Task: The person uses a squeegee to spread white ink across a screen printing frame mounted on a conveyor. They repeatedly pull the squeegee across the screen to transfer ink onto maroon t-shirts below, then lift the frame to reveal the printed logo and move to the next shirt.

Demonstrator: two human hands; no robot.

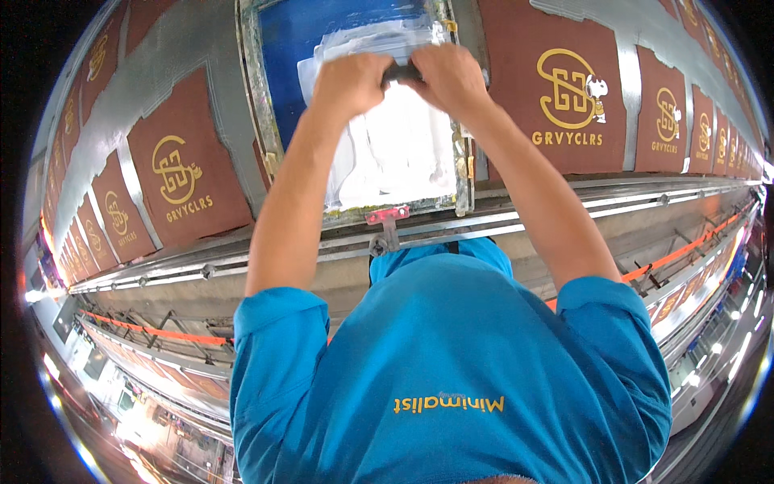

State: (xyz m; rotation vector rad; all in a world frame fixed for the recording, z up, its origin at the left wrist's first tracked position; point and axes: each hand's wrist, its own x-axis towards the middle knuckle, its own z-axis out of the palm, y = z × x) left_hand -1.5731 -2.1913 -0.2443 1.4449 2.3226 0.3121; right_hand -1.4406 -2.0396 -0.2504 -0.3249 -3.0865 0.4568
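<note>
My left hand and my right hand grip a dark squeegee handle from either side, fingers wrapped round it. They are over a screen-printing frame with a blue mesh at its upper left. White ink covers much of the mesh beneath and below my hands, with thinner smears around it. A small red fitting sits on the frame's near edge. My forearms reach up from rolled blue sleeves; the squeegee's blade is hidden.
Long rows of brown printed panels lie on the grey bench on both sides. A metal rail runs along the near edge. Further parallel benches with orange strips show at both lower sides, behind my body.
</note>
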